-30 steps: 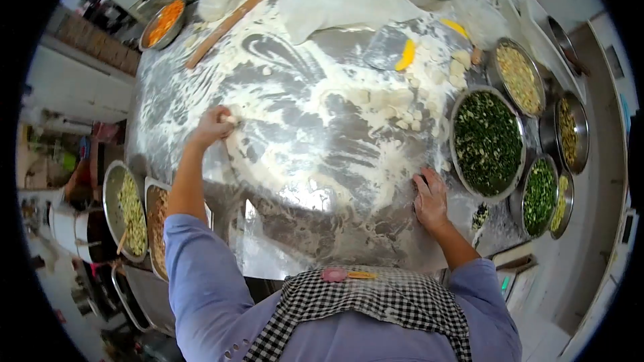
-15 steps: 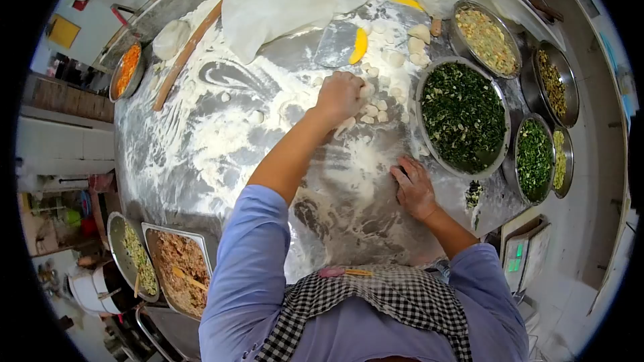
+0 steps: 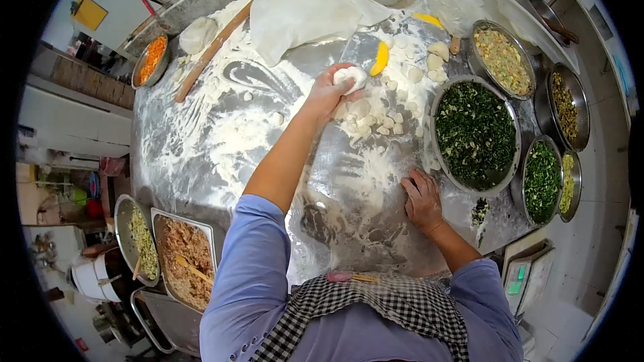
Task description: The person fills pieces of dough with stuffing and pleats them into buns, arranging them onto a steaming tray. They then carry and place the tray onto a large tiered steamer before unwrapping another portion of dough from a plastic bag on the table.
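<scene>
My left hand (image 3: pixel 329 90) is closed round a white floury lump of dough (image 3: pixel 351 79), held over the upper middle of the metal table (image 3: pixel 376 241). Just right of and below it lie several small dough pieces (image 3: pixel 389 123), dusted with flour. A scraper with a yellow handle (image 3: pixel 380 59) lies beyond them. My right hand (image 3: pixel 422 200) rests on the table with its fingers apart, holding nothing, left of and below the large bowl of chopped greens (image 3: pixel 476 135).
Bowls of fillings stand on the right, among them a mixed one (image 3: pixel 503 60) and chopped green onion (image 3: pixel 541 181). A rolling pin (image 3: pixel 213 52) and white cloth (image 3: pixel 302 13) lie at the back. A meat tray (image 3: pixel 184 255) is at lower left, a scale (image 3: pixel 520 278) at lower right.
My left hand went from the left side of the table to the dough pieces, and now has a white lump in its fingers. My right hand has stayed near the greens bowl. The view has shifted.
</scene>
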Motion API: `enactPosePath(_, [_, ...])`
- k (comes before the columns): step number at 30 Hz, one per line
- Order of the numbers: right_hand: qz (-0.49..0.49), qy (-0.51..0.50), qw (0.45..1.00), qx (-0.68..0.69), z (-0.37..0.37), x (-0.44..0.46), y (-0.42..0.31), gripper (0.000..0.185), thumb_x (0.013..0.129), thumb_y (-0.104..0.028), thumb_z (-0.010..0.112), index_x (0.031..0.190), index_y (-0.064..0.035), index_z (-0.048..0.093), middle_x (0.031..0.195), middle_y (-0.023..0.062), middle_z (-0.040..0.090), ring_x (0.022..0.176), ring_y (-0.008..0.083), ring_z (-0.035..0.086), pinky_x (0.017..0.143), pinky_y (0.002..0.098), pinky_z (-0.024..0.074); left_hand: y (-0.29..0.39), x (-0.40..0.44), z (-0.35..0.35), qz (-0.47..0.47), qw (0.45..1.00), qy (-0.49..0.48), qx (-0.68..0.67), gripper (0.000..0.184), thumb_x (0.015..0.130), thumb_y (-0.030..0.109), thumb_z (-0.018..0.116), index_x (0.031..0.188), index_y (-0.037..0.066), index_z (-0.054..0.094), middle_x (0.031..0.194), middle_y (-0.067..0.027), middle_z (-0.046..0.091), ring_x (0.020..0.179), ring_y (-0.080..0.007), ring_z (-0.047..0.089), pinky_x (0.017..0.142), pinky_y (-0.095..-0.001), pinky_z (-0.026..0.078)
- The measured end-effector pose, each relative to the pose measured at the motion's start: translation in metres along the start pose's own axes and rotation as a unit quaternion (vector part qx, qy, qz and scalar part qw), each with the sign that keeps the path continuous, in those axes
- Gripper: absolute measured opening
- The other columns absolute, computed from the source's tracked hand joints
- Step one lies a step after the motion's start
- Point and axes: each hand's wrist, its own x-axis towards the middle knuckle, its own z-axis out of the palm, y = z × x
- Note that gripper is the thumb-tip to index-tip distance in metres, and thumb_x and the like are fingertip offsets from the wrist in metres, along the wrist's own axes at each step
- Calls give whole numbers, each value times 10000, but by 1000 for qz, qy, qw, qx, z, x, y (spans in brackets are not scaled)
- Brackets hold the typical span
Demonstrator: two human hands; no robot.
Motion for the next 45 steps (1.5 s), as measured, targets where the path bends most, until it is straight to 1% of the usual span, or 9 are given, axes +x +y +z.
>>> enactPosePath(3, [5,-26,1000,-6,4,1,3,386,724,-18,513,1109,-48,520,1209,184,456,1147,363,416,961,470,329,17,-28,6,146,937,-86,306,406,874,246,534,1189,9,438,1176,-174,483,1029,-318,548,894,-391,447])
enactPosePath(6, [4,-34,999,-4,0,2,0,382,726,-10,516,1107,-43,519,1213,196,451,1148,370,408,961,475,324,-41,-19,-24,247,690,191,653,575,856,417,503,1258,16,412,1297,-217,395,1219,-344,378,1006,-415,306])
enactPosePath(14, [-41,-13,999,-10,4,-1,4,527,700,21,557,1202,-102,456,1213,179,431,1093,381,431,909,502,344,-67,20,10,254,859,211,391,660,837,406,542,1279,-47,353,1308,-248,359,1217,-366,341,1037,-422,243])
enactPosePath(22, [-2,-78,996,-34,4,3,6,505,643,36,526,1136,-66,496,1165,214,468,1052,418,462,884,528,359,32,30,-214,251,742,490,383,554,790,328,612,1194,-25,474,1149,-214,518,1075,-310,491,928,-365,374])
enactPosePath(30, [-15,-47,997,-53,5,5,1,351,736,-68,452,1077,-43,534,1143,208,477,1024,409,467,879,516,350,67,90,-199,-24,936,207,282,654,728,326,694,1171,-101,471,986,-179,611,867,-239,594,745,-318,470])
enactPosePath(34, [-16,-39,997,-57,3,6,-2,351,739,-87,448,1074,-29,533,1145,224,472,1011,421,470,861,518,363,165,146,-154,97,965,155,188,607,747,309,666,1221,-1,448,1020,-84,574,821,-168,538,671,-335,454])
enactPosePath(39, [-16,-35,997,-63,7,7,0,326,736,-89,457,1044,-25,543,1150,236,469,1007,420,475,847,513,372,219,221,-84,265,916,115,279,382,705,358,699,945,83,588,1001,-65,600,905,-197,562,798,-388,427])
enactPosePath(41, [-18,-44,997,-63,4,7,-1,314,735,-88,460,1029,-24,547,1151,240,468,1010,419,474,846,510,371,198,239,-43,418,757,197,463,470,651,379,709,966,48,599,1056,-105,606,951,-245,569,849,-369,429])
enactPosePath(45, [-10,-37,996,-77,2,13,-5,355,723,-55,482,1073,-34,540,1116,228,495,981,404,503,825,509,392,118,251,26,306,795,28,523,514,674,466,615,979,52,603,1031,-165,607,964,-327,567,873,-375,432])
